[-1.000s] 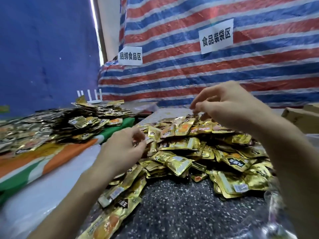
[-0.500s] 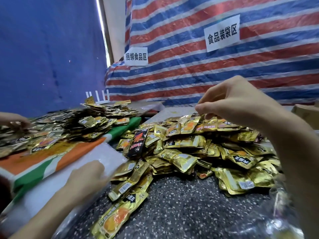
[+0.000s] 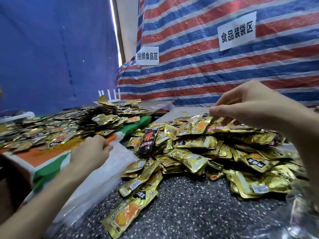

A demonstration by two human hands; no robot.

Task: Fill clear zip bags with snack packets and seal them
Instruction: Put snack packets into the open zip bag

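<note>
— Where are our hands?

— Nearest, our left grip (image 3: 89,152) pinches the clear zip bags (image 3: 96,183) stacked on the surface (image 3: 189,213), likely to peel one free. Beyond, snack packets (image 3: 198,152) lie heaped. Our right grip (image 3: 246,106) narrows over them. Holding one? We cannot tell.

White paper sign (image 3: 236,31), right part of striped tarp (image 3: 189,75): "食品装袋区". Smaller white sign (image 3: 147,56), near tarp's left edge: "捆绑食品区". Gold packets (image 3: 189,157) heaped on table (image 3: 189,213): black diamond labels (image 3: 140,195), white characters, not surely legible. Black packet (image 3: 147,141), heap's left side: big red characters, unreadable. Barcode stickers (image 3: 260,189): digits too small.
</note>
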